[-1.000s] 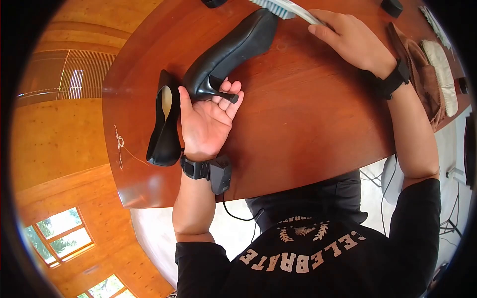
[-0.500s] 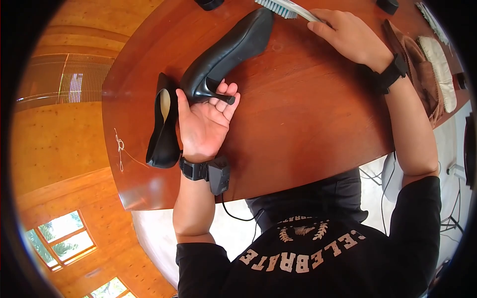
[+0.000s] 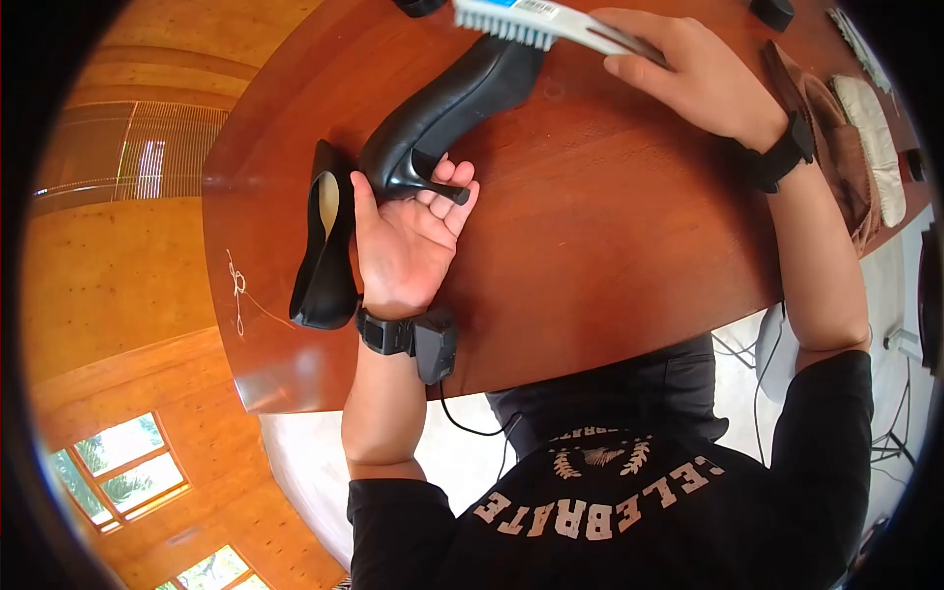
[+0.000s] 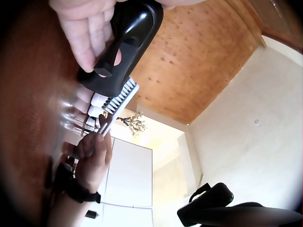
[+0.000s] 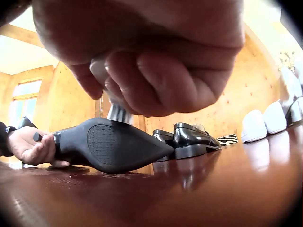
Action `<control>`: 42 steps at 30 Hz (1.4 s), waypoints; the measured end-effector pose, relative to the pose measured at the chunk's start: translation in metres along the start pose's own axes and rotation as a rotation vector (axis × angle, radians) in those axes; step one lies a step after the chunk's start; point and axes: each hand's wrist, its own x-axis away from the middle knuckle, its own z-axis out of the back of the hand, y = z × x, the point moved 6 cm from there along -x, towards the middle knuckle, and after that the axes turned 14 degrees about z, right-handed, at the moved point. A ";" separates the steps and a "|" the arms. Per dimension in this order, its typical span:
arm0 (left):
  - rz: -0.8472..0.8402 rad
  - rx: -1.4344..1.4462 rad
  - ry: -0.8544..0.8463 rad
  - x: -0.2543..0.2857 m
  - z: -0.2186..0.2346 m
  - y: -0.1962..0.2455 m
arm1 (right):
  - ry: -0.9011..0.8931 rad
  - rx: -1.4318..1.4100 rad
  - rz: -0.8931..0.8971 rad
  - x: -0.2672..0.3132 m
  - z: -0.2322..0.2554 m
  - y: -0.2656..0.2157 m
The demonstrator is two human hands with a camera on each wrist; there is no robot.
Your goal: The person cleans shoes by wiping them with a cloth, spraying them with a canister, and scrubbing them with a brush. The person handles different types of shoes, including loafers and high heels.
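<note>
A black high-heeled pump (image 3: 433,113) lies on its side on the table, its pointed toe away from the person and its textured sole (image 5: 113,144) facing the right wrist camera. My left hand (image 3: 408,246), palm up, holds it by the heel end, with the thumb on one side and the fingers behind the slim heel (image 4: 111,59). In my right hand (image 3: 693,84) is the handle of a white scrub brush (image 3: 580,29). Its pale bristles (image 3: 506,29) overlap the pump's toe in the head view. A second black pump (image 3: 324,256) lies beside my left wrist.
Black loafers (image 5: 191,140) and white shoes (image 5: 265,124) stand farther along the table (image 3: 590,246). To the right are a brown cloth (image 3: 831,147) and a cream pad (image 3: 870,152). A thin string (image 3: 238,283) lies near the left edge.
My right hand has swung the brush leftward from beyond the toe to over it, and the brush's labelled back now shows. My left hand keeps the pump in nearly the same place.
</note>
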 end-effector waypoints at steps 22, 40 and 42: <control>-0.003 -0.228 -0.138 0.001 -0.018 -0.005 | -0.067 -0.027 0.248 -0.002 -0.020 -0.041; -0.083 -0.178 0.083 0.004 -0.006 0.001 | -0.078 0.248 -0.226 0.005 0.007 0.033; -0.102 -0.204 0.141 0.005 -0.007 0.000 | -0.065 0.247 -0.247 0.006 0.007 0.033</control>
